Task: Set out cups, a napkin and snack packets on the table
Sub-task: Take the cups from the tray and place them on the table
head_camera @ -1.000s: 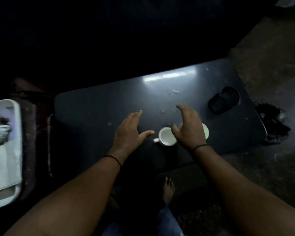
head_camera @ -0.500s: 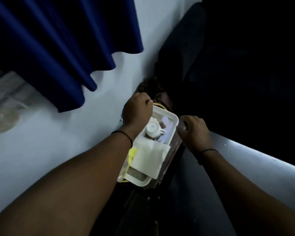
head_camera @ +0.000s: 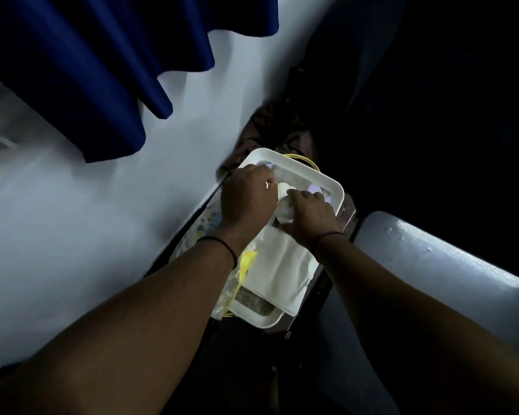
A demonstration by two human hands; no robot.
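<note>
I see both hands have come into the white tray [head_camera: 307, 170] since half a second ago, left hand [head_camera: 246, 199] and right hand [head_camera: 309, 218] now curled round the small white cup [head_camera: 283, 202] above the folded napkin [head_camera: 279, 271], so I judge its lift to the table [head_camera: 450, 265] comes next.

cup [head_camera: 283, 202]: mostly hidden between both hands | napkin [head_camera: 277, 272]: far end under right hand [head_camera: 307, 218] | left hand [head_camera: 246, 199] grip: fingertips unseen | worktop [head_camera: 432, 265]: cut off right

A white cup [head_camera: 283, 205] and a folded white napkin [head_camera: 279, 271] lie in a white tray [head_camera: 312, 172], yellow packets [head_camera: 246, 262] alongside.
</note>
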